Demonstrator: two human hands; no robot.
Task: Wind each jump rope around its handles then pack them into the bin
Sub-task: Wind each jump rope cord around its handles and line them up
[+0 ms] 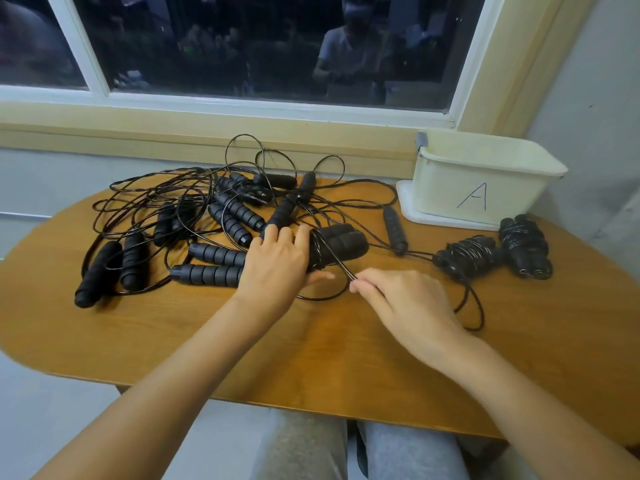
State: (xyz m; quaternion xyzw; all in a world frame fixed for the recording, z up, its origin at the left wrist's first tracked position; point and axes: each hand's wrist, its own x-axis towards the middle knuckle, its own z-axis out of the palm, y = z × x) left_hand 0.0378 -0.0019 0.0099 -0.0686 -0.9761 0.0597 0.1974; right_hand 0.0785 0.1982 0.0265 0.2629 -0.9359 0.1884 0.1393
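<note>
My left hand (277, 263) grips a pair of black foam handles (341, 244) held together, with a few turns of thin black cord round them. My right hand (398, 299) pinches that cord (337, 263) just below the handles, and the cord runs taut between them. Two wound jump ropes (467, 256) (524, 245) lie on the table's right side. A cream bin (485, 178) marked "A" stands at the back right on a white lid.
A tangle of several loose black jump ropes (194, 223) covers the left and middle of the oval wooden table (311, 355). A slack loop of cord (472, 306) lies right of my right hand. A window sill runs behind the table.
</note>
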